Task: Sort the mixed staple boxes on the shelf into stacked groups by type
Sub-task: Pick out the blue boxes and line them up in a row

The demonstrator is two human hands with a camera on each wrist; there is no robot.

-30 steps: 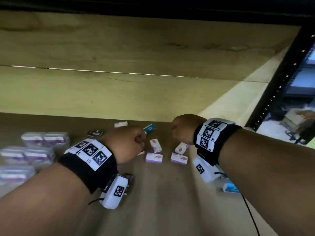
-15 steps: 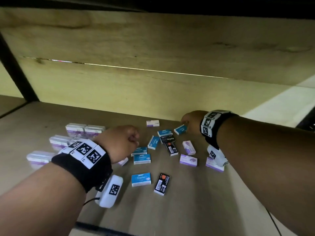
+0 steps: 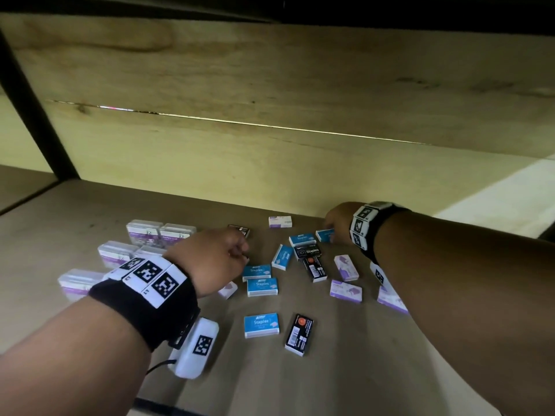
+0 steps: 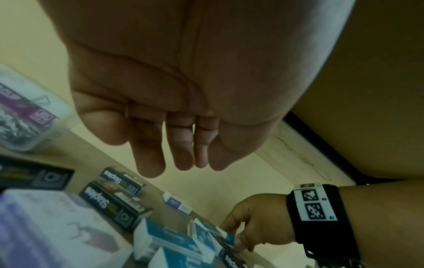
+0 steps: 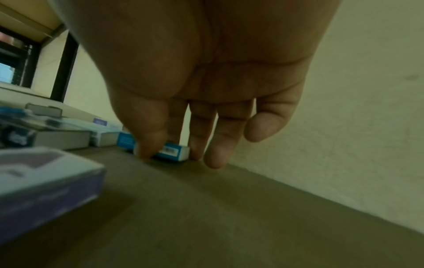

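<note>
The right hand (image 5: 201, 76) has thumb and fingers pinched on a blue staple box (image 5: 171, 151) lying on the shelf (image 3: 360, 370), right near the back wall (image 3: 240, 163). The left hand (image 3: 216, 259) hovers nearer the front than that box, fingers loosely curled, holding nothing. Other blue, black and purple boxes lie scattered between the hands.
</note>
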